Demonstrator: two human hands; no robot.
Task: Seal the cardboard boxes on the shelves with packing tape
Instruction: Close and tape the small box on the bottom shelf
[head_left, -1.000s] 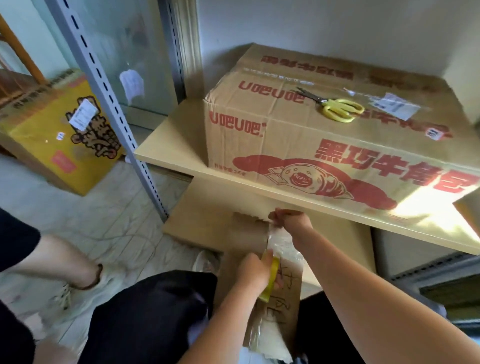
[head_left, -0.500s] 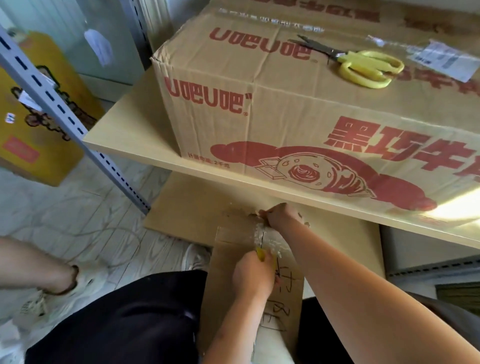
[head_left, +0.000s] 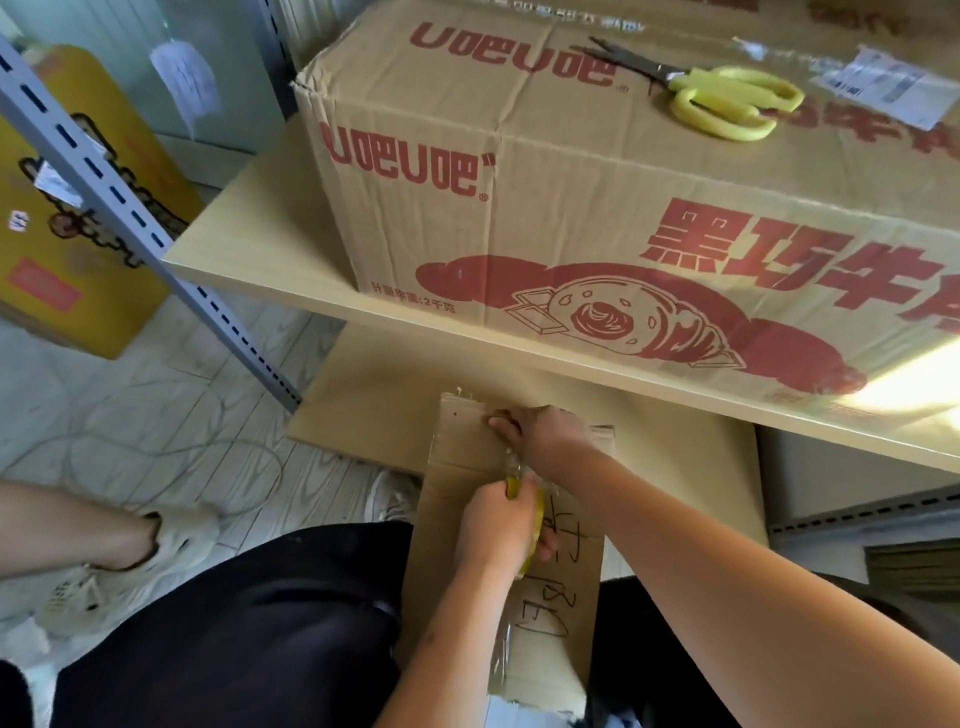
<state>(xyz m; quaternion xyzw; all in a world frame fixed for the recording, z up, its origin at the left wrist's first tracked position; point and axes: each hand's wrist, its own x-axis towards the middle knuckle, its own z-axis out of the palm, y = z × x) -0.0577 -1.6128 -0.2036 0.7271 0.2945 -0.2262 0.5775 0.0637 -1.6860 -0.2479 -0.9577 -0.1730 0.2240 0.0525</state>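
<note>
Left hand (head_left: 501, 525): fingers curled round a yellow tape roll (head_left: 535, 525), held on edge against the top face of the small box (head_left: 467, 519).
Right hand (head_left: 545, 439): fingers pressed down on the far end of the small box, pinning clear tape (head_left: 511, 460) that runs from under them to the roll; whether they pinch the tape cannot be told.
Small box: plain cardboard with handwritten marks, lying across the person's lap, its far end under the shelf (head_left: 270, 249) edge.
Yellow box (head_left: 78, 270): on the floor at far left, behind the grey slotted upright (head_left: 135, 218).
Shelf: light wood board, above the hands.
Large box (head_left: 597, 208): printed in red, standing on the shelf, flaps closed.
Scissors (head_left: 722, 98): yellow-handled, lying flat on top of the large box, left of a white label (head_left: 883, 85).
</note>
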